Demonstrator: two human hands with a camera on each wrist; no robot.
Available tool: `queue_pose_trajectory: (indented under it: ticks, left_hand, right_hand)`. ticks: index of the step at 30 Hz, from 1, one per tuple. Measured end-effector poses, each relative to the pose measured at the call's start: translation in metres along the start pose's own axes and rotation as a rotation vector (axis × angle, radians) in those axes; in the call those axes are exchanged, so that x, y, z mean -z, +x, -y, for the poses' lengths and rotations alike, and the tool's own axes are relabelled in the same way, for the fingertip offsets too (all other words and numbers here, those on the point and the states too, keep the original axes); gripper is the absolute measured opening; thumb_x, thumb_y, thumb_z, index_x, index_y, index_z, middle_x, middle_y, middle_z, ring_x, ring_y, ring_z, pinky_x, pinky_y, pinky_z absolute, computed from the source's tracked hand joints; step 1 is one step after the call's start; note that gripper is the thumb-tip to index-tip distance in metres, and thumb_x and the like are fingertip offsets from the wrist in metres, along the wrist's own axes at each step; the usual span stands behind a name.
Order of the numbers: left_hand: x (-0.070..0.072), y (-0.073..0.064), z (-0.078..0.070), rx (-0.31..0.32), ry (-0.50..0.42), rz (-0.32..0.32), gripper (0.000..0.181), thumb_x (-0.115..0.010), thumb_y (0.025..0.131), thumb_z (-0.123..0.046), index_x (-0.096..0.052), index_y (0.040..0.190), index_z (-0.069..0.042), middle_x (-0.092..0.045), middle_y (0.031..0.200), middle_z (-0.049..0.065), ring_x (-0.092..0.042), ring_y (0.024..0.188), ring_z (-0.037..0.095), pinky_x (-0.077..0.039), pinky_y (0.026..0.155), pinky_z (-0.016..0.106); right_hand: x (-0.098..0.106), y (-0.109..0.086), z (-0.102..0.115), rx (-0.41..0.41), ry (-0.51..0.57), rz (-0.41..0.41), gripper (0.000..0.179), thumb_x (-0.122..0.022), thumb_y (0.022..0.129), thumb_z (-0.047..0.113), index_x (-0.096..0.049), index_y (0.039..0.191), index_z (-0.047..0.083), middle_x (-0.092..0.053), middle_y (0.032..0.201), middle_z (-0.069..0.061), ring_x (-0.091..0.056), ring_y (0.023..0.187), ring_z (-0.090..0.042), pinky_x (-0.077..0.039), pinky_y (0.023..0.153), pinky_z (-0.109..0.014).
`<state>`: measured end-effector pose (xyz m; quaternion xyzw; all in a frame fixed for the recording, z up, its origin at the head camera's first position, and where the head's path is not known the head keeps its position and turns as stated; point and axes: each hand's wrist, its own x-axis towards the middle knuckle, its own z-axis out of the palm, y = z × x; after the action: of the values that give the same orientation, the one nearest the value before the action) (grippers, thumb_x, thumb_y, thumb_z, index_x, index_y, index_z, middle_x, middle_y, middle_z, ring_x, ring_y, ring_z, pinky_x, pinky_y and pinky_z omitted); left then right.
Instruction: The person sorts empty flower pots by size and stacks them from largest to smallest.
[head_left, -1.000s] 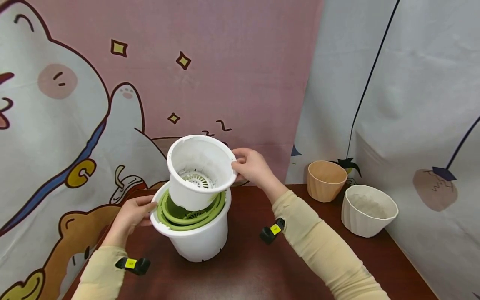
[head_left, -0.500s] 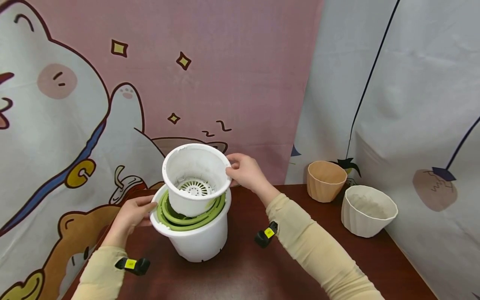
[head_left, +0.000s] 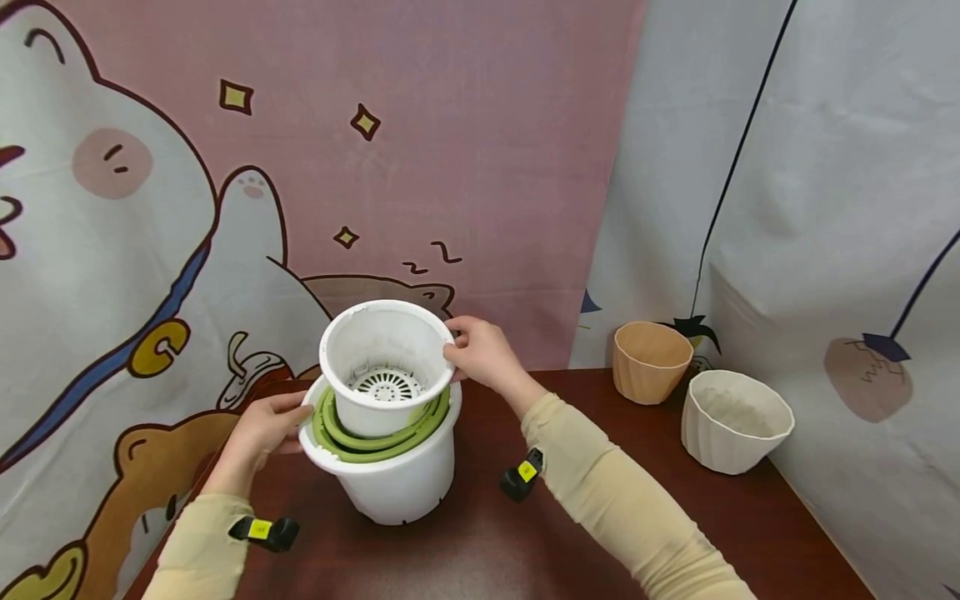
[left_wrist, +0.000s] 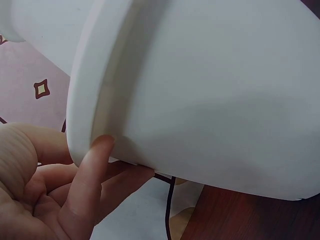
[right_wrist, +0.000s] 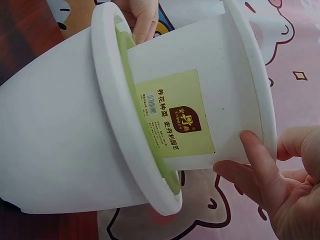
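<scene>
A smaller white flowerpot [head_left: 401, 342], slotted at the bottom, sits partway inside two nested green pots [head_left: 360, 456]. Those rest within a large white flowerpot [head_left: 397, 492] on the table. My right hand [head_left: 486, 357] pinches the small pot's rim on its right side, thumb and fingers on either side of the rim. A green-yellow label [right_wrist: 175, 112] shows on the small pot's wall in the right wrist view. At the left, my left hand [head_left: 266, 427] grips the large pot's rim; its fingers [left_wrist: 90, 175] lie against the rim's outside in the left wrist view.
Toward the right side of the dark red table [head_left: 525, 533] stand a peach fluted pot [head_left: 648, 375] and a cream fluted pot [head_left: 720, 437]. A printed cloth [head_left: 487, 167] hangs behind the table, and a pale one [head_left: 840, 250] at the right.
My right hand has lowered the small white flowerpot, moving slightly left, so it now sits deeper in the green pots and more level. My left hand has stayed on the large pot's rim.
</scene>
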<state>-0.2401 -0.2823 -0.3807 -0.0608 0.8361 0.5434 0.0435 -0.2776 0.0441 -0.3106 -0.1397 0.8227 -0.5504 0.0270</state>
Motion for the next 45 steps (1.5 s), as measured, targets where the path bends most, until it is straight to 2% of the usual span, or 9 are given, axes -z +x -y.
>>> queue_pose_trajectory:
  ticks: [4,7,24,34,45]
  left_hand:
    - [0.000,-0.001,-0.001,-0.001,0.003,-0.002,0.053,-0.059,0.100,-0.014,-0.042,0.141,0.014,-0.067,0.107,0.019,-0.068,0.072,0.016,-0.062,0.062,0.038]
    - [0.000,-0.001,-0.002,0.002,0.008,-0.004,0.053,-0.059,0.100,-0.014,-0.043,0.141,0.013,-0.068,0.106,0.018,-0.068,0.071,0.015,-0.062,0.062,0.037]
    - [0.001,0.002,0.001,-0.005,0.010,0.002,0.055,-0.060,0.100,-0.016,-0.041,0.142,0.014,-0.068,0.108,0.019,-0.069,0.073,0.016,-0.061,0.061,0.036]
    - [0.002,0.001,-0.001,0.010,0.020,0.000,0.054,-0.060,0.100,-0.016,-0.042,0.142,0.014,-0.066,0.111,0.023,-0.069,0.073,0.017,-0.062,0.064,0.039]
    - [0.002,0.000,-0.001,0.006,0.017,0.005,0.055,-0.059,0.100,-0.016,-0.041,0.142,0.014,-0.065,0.112,0.024,-0.069,0.073,0.017,-0.062,0.061,0.036]
  right_hand:
    - [-0.002,0.000,-0.003,-0.010,-0.003,-0.004,0.039,-0.057,0.093,0.002,-0.057,0.132,-0.002,-0.068,0.103,-0.022,-0.071,0.066,-0.023,-0.061,0.067,-0.044]
    - [-0.004,0.001,-0.003,-0.010,-0.004,-0.010,0.038,-0.058,0.093,0.002,-0.057,0.131,-0.002,-0.068,0.102,-0.021,-0.071,0.066,-0.023,-0.061,0.068,-0.045]
    - [-0.011,0.004,-0.001,-0.024,-0.048,-0.022,0.037,-0.058,0.093,0.003,-0.058,0.129,-0.005,-0.068,0.098,-0.020,-0.070,0.063,-0.023,-0.062,0.066,-0.043]
    - [-0.016,0.010,-0.004,-0.045,-0.064,-0.027,0.034,-0.058,0.094,0.004,-0.059,0.127,-0.005,-0.068,0.100,-0.020,-0.070,0.062,-0.021,-0.062,0.065,-0.041]
    - [-0.022,0.010,-0.003,-0.061,-0.099,-0.024,0.038,-0.058,0.095,0.005,-0.057,0.131,-0.005,-0.068,0.102,-0.021,-0.070,0.061,-0.019,-0.062,0.063,-0.037]
